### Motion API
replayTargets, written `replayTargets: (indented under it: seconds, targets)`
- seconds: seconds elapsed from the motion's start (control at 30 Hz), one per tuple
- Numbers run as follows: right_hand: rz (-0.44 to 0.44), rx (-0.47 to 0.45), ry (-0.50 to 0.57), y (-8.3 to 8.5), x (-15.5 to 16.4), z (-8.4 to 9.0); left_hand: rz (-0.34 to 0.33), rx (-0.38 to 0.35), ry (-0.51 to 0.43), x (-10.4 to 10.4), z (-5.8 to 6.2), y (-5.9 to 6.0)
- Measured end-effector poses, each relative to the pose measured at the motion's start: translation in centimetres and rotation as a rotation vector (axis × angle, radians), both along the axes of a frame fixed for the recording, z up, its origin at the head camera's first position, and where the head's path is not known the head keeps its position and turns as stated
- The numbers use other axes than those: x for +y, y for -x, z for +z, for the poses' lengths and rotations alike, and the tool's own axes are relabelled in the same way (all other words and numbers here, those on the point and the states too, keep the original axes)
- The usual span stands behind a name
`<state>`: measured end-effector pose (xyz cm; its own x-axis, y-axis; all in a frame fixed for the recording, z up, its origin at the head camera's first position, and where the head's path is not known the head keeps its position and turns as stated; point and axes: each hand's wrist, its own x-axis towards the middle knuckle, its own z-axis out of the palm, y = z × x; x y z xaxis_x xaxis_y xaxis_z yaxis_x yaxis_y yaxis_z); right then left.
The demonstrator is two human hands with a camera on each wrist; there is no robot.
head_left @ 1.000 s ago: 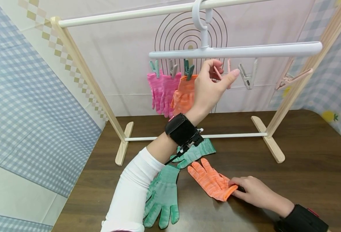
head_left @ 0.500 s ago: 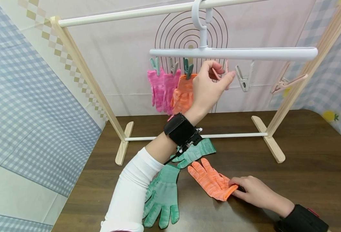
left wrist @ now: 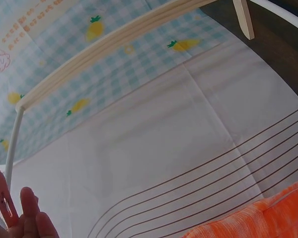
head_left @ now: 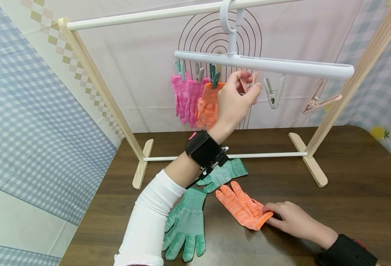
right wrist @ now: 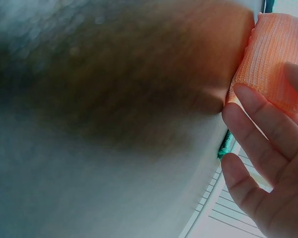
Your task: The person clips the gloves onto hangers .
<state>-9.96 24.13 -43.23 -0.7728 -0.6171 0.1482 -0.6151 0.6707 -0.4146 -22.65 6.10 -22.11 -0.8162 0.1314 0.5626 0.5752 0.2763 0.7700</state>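
Observation:
My left hand (head_left: 235,98) is raised under the white hanger (head_left: 265,63) and pinches a pink clothespin (head_left: 255,77) that hangs from it. In the left wrist view, that clothespin (left wrist: 4,201) shows at the lower left between the fingers. Down on the table, my right hand (head_left: 291,220) pinches the cuff of an orange glove (head_left: 242,207), its fingers pointing away to the left. The right wrist view shows the ribbed cuff (right wrist: 273,59) between thumb and fingers. To the left of my raised hand, a pink glove pair (head_left: 187,98) and an orange glove (head_left: 209,105) hang from clothespins.
Two green gloves (head_left: 188,225) (head_left: 226,173) lie on the dark wooden table (head_left: 358,192), one partly behind my left forearm. A grey clothespin (head_left: 273,94) and another pink clothespin (head_left: 319,99) hang to the right. The wooden rack (head_left: 99,88) frames the hanger.
The hanger has swung, its right end coming lower and toward me. My left hand has shifted slightly left with the pink clothespin. The right hand and orange glove have stayed put.

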Motion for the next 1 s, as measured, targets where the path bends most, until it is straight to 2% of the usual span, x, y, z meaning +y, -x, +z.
replayTargets:
  seconds: [0.17, 0.37, 0.73, 1.0]
  targets:
    - [-0.001, -0.001, -0.002, 0.00, 0.05, -0.02, -0.049, -0.047, -0.001, -0.24, -0.13, 0.15]
    - [-0.002, -0.021, -0.003, 0.04, 0.03, 0.05, -0.069, -0.071, -0.012, -0.42, -0.25, 0.35]
    - [0.010, -0.026, 0.005, 0.16, 0.18, 0.12, -0.173, -0.117, -0.097, -0.55, -0.25, 0.65]
    - [0.034, -0.081, 0.035, 0.43, 0.38, 0.31, -0.212, -0.073, -0.108, -0.69, -0.38, 0.63]
